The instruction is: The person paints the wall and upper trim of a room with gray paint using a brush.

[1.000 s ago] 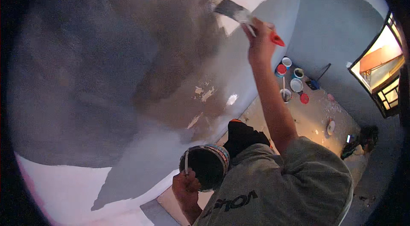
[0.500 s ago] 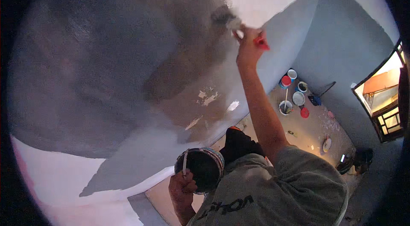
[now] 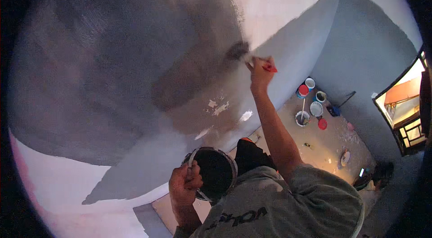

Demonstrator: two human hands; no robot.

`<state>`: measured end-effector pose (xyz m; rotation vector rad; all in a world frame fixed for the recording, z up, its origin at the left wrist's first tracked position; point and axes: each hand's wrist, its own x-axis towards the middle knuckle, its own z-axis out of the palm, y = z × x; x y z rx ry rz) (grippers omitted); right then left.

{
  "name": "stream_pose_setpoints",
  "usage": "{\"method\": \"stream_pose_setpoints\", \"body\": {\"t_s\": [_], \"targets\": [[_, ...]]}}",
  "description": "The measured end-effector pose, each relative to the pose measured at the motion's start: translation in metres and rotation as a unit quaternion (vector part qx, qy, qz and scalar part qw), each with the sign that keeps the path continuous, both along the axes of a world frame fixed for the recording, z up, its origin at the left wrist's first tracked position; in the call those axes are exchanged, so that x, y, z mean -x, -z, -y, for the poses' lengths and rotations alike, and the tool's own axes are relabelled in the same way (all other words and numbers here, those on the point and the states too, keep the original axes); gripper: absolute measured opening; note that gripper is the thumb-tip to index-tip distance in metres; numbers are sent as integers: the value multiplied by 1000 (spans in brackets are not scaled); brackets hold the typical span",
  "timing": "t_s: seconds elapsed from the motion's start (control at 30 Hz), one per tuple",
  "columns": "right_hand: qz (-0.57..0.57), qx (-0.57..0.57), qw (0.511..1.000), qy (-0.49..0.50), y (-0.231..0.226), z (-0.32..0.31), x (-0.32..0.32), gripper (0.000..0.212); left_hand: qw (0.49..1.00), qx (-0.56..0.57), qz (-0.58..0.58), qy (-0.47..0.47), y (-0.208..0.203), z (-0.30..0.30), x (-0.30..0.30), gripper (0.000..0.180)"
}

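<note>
One brush point(image 3: 239, 52) in right fingers point(image 3: 258, 63)

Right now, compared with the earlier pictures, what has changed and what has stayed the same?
The right hand has brought the brush down along the edge of the dark paint. Nothing was picked up or let go. The left hand still holds the bucket.

A window point(image 3: 402, 94) glows; buckets point(image 3: 316, 109) stand on the floor point(image 3: 327, 146)
</note>
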<state>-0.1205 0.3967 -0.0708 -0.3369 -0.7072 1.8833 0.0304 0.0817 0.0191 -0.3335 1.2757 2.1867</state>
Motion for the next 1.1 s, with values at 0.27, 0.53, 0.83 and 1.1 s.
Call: {"method": "stream_pose_setpoints", "body": {"t_s": [0.27,0.53,0.83,1.1], "targets": [[-112,-78,989,53,-121,20,-10,16,997,-63,-11,33,6,-16,17,31],[15,42,999,31,-44,11,-21,18,997,-66,-12,46,12,-41,26,30],[12,-44,999,17,50,-38,5,17,998,-53,-4,46,12,-55,22,32],[-65,-67,995,37,-88,-1,-16,13,997,-69,34,11,24,-44,19,30]]}}
